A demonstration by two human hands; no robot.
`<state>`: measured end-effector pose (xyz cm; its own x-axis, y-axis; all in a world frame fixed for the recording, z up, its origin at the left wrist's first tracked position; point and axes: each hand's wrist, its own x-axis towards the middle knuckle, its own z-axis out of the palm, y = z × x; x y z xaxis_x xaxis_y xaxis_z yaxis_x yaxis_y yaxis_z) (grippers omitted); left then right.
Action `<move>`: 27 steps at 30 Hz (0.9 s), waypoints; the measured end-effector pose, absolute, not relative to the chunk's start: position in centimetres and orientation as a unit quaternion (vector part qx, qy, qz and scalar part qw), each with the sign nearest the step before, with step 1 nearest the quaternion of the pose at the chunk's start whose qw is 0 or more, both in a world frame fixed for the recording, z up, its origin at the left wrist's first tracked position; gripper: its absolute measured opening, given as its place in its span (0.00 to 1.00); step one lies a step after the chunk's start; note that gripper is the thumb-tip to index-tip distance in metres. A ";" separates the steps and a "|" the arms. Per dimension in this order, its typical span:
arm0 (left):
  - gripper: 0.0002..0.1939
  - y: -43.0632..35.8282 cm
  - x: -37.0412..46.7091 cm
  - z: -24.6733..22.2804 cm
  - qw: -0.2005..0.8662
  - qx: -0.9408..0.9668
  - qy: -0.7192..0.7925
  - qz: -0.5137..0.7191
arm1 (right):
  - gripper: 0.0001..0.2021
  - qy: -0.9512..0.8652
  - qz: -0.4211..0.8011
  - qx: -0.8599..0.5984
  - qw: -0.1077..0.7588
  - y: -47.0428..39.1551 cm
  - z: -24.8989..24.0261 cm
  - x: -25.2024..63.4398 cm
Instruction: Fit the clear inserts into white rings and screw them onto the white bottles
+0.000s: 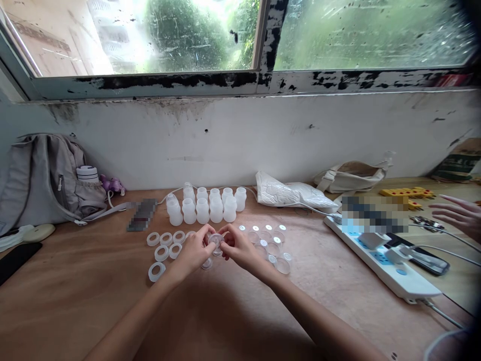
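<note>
Near the middle of the table, my left hand [198, 246] and my right hand [236, 244] pinch a small clear round part [215, 240] between them, one from each side. Just below my left fingers a clear piece [206, 263] lies on the table. White translucent rings [161, 253] are spread to the left of my hands. On the right are several clear discs [282, 265], along with small white round pieces [272, 258]. Behind my hands stand rows of frosted white bottles [203, 211].
A white power strip [387, 265] with plugs and cables lies at the right. Behind are a white plastic package [289, 193] and a beige bag [353, 175]. A grey backpack [45, 180] sits at the left. Another person's hand [458, 215] shows at the right edge.
</note>
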<state>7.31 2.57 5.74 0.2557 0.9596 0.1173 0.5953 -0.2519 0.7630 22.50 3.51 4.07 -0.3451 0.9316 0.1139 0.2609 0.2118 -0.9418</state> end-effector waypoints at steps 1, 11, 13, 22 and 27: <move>0.07 2.5 7.4 5.7 0.306 0.731 0.530 0.301 | 0.05 -0.688 0.443 -0.438 0.373 3.5 4.0 22.5; 0.13 2.5 7.4 6.0 0.346 0.712 0.517 0.325 | 0.06 -0.671 0.434 -0.439 0.411 3.8 3.9 22.5; 0.13 2.5 7.4 6.1 0.354 0.709 0.512 0.330 | 0.08 -0.660 0.450 -0.436 0.415 3.8 4.1 22.5; 0.10 2.5 8.1 5.2 0.357 0.691 0.513 0.364 | 0.10 -0.683 0.399 -0.452 0.412 3.7 4.1 22.5; 0.09 2.4 8.1 5.1 0.368 0.684 0.510 0.369 | 0.09 -0.692 0.391 -0.448 0.410 3.7 3.8 22.6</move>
